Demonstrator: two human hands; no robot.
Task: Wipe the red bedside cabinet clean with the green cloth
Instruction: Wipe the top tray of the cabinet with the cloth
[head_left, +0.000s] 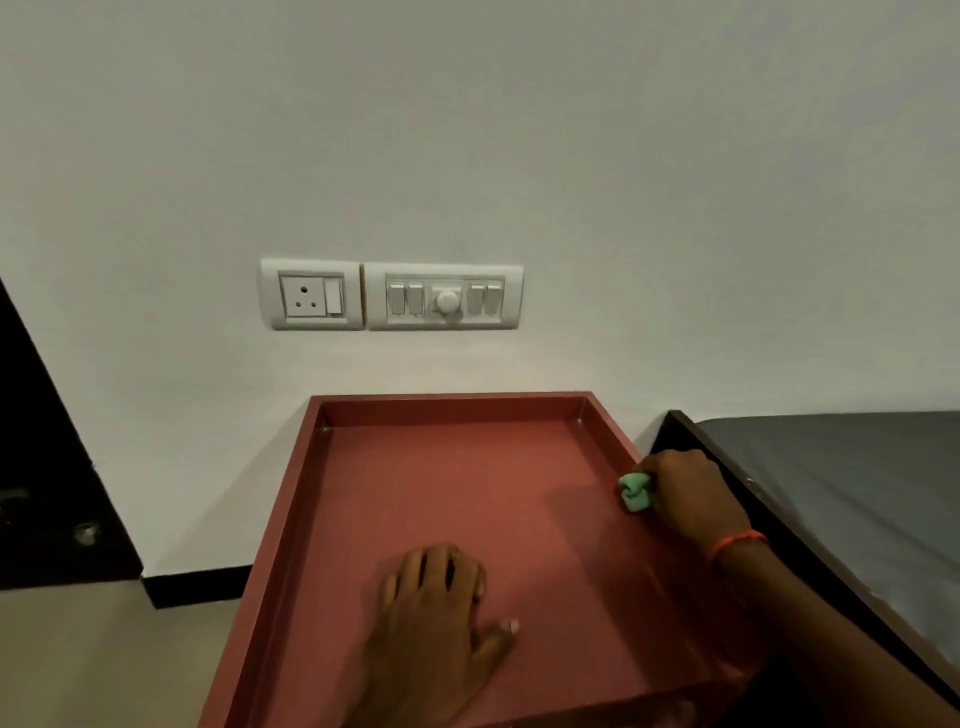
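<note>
At nine o'clock in my view I see a dark door (36, 467) edge against the white wall (467, 130). Toward eleven o'clock sits the socket plate (310, 295), and just beside it at twelve o'clock the switch panel (443, 297) with a round knob. Below them, the red bedside cabinet (441, 493) fills the middle, its top a shallow tray with a raised rim. My left hand (436, 608) lies flat at six o'clock on the tray floor, fingers released and spread, grasping nothing. At three o'clock of the tray, my right hand (691, 499) is clenched around the bunched green cloth (636, 492), pressed at the right rim. An orange thread band (737, 543) circles that wrist. Further toward three o'clock lies a dark-framed bed (857, 493) with grey cover.
</note>
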